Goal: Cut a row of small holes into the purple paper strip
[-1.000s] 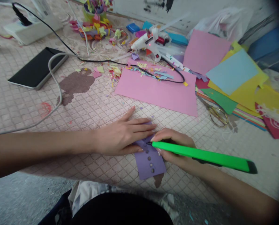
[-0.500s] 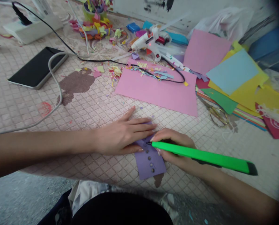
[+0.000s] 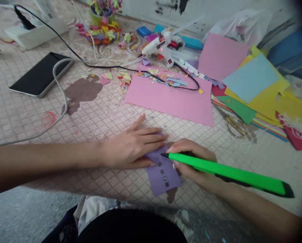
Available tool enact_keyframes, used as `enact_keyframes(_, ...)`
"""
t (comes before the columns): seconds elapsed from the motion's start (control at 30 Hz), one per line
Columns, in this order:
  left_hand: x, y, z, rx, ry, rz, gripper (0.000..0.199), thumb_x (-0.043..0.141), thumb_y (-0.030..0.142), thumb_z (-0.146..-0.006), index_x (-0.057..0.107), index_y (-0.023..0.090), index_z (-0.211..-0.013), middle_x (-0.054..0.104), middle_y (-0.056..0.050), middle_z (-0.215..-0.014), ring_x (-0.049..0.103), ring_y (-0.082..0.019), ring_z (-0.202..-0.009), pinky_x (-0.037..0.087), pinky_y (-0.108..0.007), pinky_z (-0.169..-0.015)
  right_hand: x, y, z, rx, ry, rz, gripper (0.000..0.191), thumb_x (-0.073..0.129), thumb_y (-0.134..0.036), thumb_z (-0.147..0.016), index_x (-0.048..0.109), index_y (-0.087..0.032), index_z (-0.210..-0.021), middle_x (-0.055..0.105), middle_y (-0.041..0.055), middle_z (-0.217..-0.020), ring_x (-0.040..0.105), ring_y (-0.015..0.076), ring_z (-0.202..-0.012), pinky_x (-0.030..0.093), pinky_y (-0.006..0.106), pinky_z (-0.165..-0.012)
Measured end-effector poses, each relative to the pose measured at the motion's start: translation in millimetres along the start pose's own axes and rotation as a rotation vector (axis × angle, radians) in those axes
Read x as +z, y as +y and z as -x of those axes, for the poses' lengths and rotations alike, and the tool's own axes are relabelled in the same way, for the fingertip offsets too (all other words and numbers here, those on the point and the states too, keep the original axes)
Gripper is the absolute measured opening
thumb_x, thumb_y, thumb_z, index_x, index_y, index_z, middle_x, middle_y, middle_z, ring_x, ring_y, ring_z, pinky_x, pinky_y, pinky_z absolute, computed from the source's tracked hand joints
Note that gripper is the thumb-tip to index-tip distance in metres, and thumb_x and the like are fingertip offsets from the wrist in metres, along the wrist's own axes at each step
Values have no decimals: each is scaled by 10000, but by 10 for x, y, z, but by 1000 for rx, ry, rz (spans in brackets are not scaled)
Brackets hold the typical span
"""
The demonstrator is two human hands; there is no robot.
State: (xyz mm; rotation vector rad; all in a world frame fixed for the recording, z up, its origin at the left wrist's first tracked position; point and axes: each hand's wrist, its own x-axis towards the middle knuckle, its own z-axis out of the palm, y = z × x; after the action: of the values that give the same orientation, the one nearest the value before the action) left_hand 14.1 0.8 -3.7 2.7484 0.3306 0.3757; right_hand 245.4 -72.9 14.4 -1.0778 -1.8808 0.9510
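Observation:
A strip of purple paper (image 3: 163,184) lies on the patterned tablecloth at the near edge, with a row of small dark round marks or holes down it. My left hand (image 3: 133,148) rests flat over its upper part, fingers stretched out. Between the thumb and fingers of my right hand (image 3: 195,158) is a bright green utility knife (image 3: 227,170), its long body slanting down to the right. The dark tip points at the paper beside my left fingers; whether it touches, I cannot tell.
Beyond my hands lies a pink sheet (image 3: 168,101) with paper scraps and a black cord. A white glue gun (image 3: 158,47) sits behind it. Scissors (image 3: 235,126) and coloured paper (image 3: 252,79) are at right. At left are a dark tablet-like device (image 3: 39,76) and a power strip (image 3: 36,33).
The knife has shifted slightly to the right with my right hand, and its tip has drawn back a little from my left fingers. My left hand stays almost in place.

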Motion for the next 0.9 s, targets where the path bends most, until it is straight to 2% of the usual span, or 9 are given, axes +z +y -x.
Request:
enact_keyframes(0.13, 13, 11, 9, -17, 50, -25, 521, 510, 499, -952, 525, 124, -1313, 538, -127, -1396, 441, -299, -1343, -7, -567, -1200, 8, -13, 8, 37, 6, 6, 198, 591, -101, -835, 650, -227, -976, 679, 9, -868, 651, 127, -740, 530, 257, -660)
enact_keyframes(0.27, 17, 3, 7, 3, 45, 11, 539, 503, 466, -961, 476, 94, -1350, 458, -173, -1456, 389, -308, -1381, 58, -590, -1193, 29, -9, -5, 23, -10, 11, 184, 588, -104, -832, 651, -211, -967, 683, 24, -874, 656, 130, -735, 529, 258, -651)
enact_keyframes(0.57, 23, 3, -3, 3, 9, 34, 552, 554, 429, -940, 456, 107, -1377, 451, -158, -1466, 389, -318, -1382, 37, -617, -1184, 40, 7, -29, -8, -35, 26, 181, 588, -98, -829, 651, -201, -965, 705, 38, -885, 669, 143, -831, 532, 257, -712)
enact_keyframes(0.9, 22, 4, -7, 5, 14, 31, 536, 544, 423, -945, 460, 106, -1370, 462, -153, -1458, 392, -307, -1382, 18, -598, -1191, 31, 2, -37, -9, -54, 18, 192, 589, -119, -832, 653, -217, -984, 704, 30, -888, 672, 148, -824, 542, 266, -712)
